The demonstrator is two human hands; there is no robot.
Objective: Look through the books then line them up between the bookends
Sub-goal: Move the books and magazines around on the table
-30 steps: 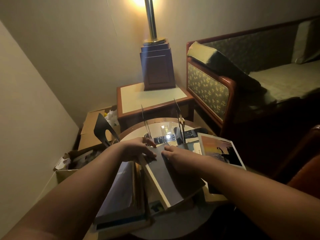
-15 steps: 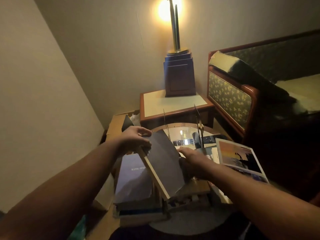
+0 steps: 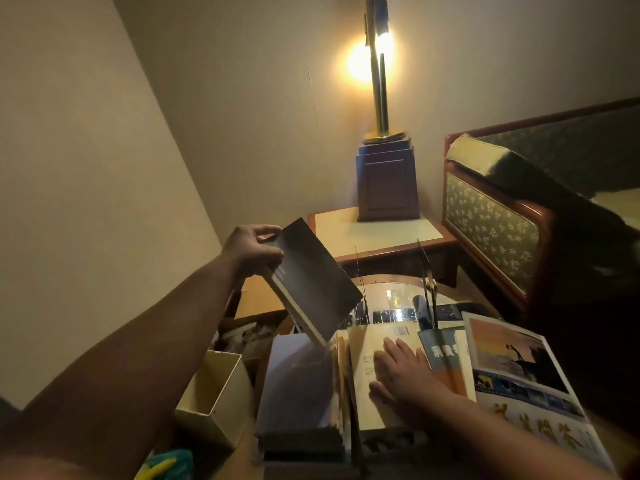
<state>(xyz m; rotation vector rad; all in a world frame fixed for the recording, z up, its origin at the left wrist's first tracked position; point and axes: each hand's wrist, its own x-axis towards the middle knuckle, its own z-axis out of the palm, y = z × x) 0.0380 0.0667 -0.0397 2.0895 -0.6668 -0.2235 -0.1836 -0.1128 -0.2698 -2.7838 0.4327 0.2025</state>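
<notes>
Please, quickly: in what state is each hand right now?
Left hand: grips the dark book, held up and tilted.
Right hand: open, resting flat on the cream book.

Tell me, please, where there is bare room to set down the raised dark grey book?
The glossy strip of round table between the two thin upright bookends looks bare. So does the cream top of the square side table, left of the dark lamp base. Nearer is crowded: flat books, the right hand on a cream book, a sunset-cover magazine.
</notes>
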